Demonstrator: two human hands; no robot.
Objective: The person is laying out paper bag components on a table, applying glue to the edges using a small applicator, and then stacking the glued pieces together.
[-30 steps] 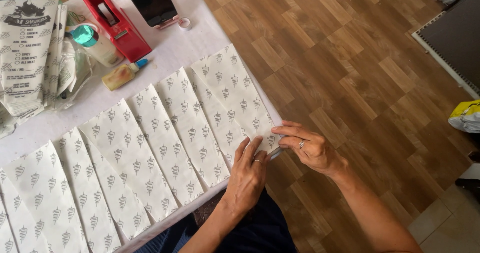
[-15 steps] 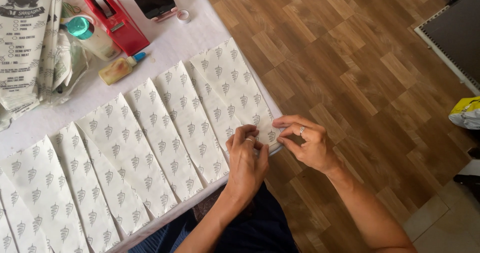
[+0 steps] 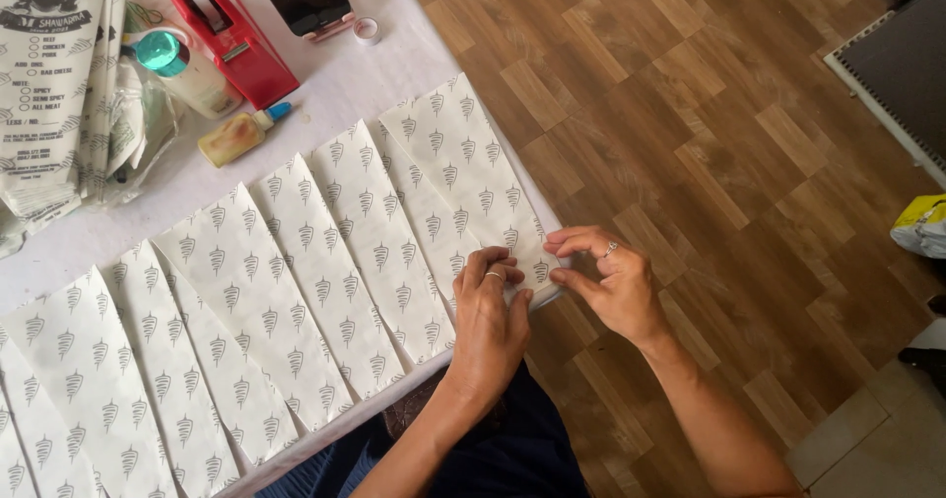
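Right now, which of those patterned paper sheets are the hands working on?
The rightmost sheet, last in the overlapping row: both the left hand and right hand pinch its lower corner at the table's edge. The others lie untouched.

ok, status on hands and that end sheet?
Both hands, left and right, pinching end sheet at its near corner. Sheet flat on table. Nothing blocking.

Both forearms are bare, with no sleeves in view. The left hand [image 3: 490, 326] and the right hand [image 3: 603, 279] each wear a thin silver ring. Dark navy clothing covers the lap.
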